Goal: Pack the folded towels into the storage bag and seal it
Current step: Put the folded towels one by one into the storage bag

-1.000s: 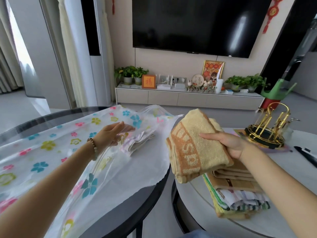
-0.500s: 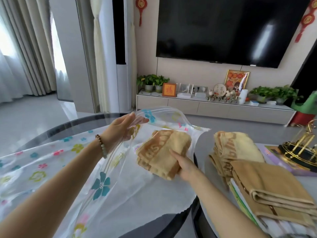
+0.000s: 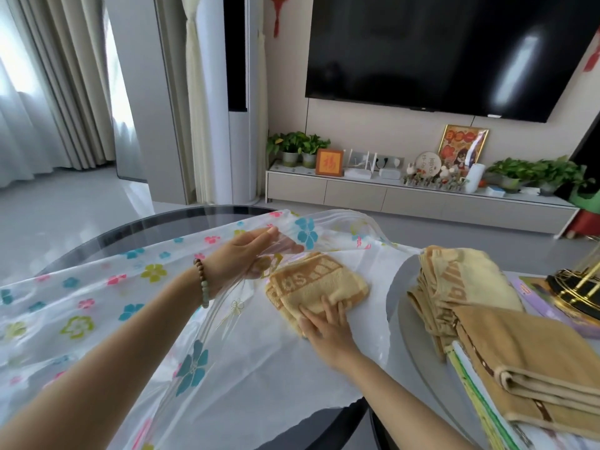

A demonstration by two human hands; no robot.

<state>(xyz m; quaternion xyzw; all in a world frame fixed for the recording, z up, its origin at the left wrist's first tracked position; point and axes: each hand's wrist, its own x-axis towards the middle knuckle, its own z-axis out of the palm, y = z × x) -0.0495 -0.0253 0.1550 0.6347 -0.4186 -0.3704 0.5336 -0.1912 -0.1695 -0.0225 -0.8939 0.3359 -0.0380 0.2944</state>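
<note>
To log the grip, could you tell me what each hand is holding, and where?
Left hand pinches the bag by its mouth's top layer; right hand presses the towel, flat-fingered, at its near edge.

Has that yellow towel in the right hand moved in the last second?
Yes. The yellow towel went left, from above the towel stack to the storage bag mouth, under the right hand.

I count one storage bag (image 3: 97,303) and one folded towel (image 3: 319,285) at its mouth. Two hands are here, the left hand (image 3: 240,258) and the right hand (image 3: 328,329), with one bead bracelet (image 3: 203,284). There are two round tables, a dark glass table (image 3: 136,232) and a pale table (image 3: 406,319). The towel stack (image 3: 487,336) holds perhaps four or five; its lower layers blur together. One television (image 3: 438,50).
</note>
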